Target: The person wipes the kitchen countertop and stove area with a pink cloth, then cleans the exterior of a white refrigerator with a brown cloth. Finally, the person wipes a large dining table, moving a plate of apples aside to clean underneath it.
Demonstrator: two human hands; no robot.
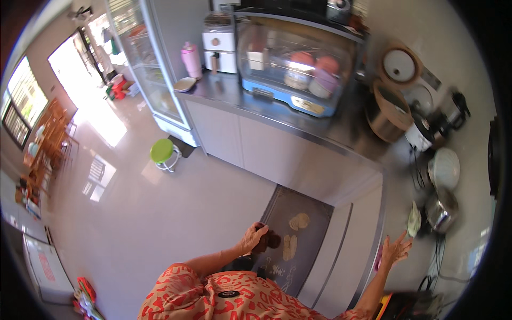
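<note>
My left hand hangs in front of my body with its fingers curled. Dark brown, blurred shapes show just beside it, above the grey floor mat. Whether the hand grips any of this, I cannot tell. Over the right-hand counter, my right hand reaches out with fingers spread and nothing in it. A pale green item, perhaps a vegetable, lies just beyond those fingertips. Beside it stands a shiny metal pot. Something pink shows partly behind the right hand at the counter edge.
A ribbed white bowl, a tall brown pot and cables occupy the counter. Further back are a clear-covered dish cabinet, a white air fryer and a pink tumbler. A green stool stands near the glass-door fridge.
</note>
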